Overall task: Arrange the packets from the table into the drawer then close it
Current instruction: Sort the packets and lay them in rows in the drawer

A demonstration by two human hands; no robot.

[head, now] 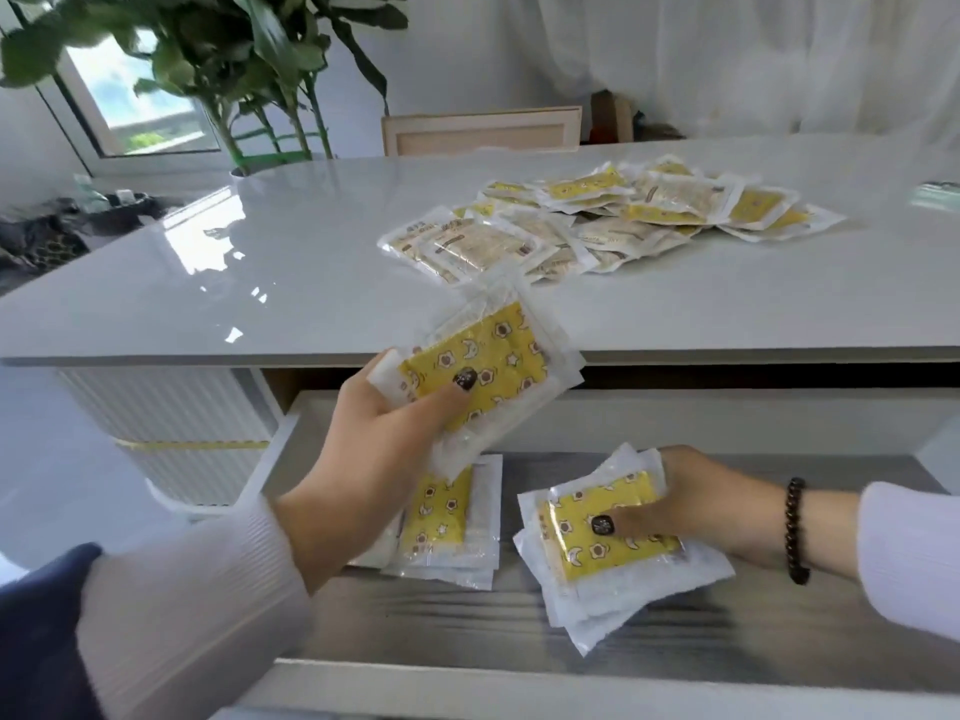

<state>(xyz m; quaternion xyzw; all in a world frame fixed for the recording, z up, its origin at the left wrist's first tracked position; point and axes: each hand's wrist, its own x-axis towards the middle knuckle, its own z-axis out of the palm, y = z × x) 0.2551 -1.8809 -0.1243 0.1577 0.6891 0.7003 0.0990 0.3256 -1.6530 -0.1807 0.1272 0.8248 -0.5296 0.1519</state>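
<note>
Left hand [363, 439] above the open white drawer [597, 688] with grey wood-grain bottom, grip clenched on a small bundle of clear plastic packets with yellow patterned inserts [483, 376], thumb pressed on top of the yellow face. Bundle held tilted, in the air between table edge and drawer.

Right hand [691, 506], with dark beaded bracelet [797, 532] at the wrist, low inside the drawer, grip closed on a second stack of the same yellow packets [608, 548]; stack seemingly resting on the drawer bottom, though hard to tell.

Third stack of yellow packets [447, 532] lying in the drawer, just left of the second, partly hidden under the left hand.

Many loose packets [597, 220], yellow and beige, spread in a pile on the glossy white table [260, 283], well apart from both hands.
</note>
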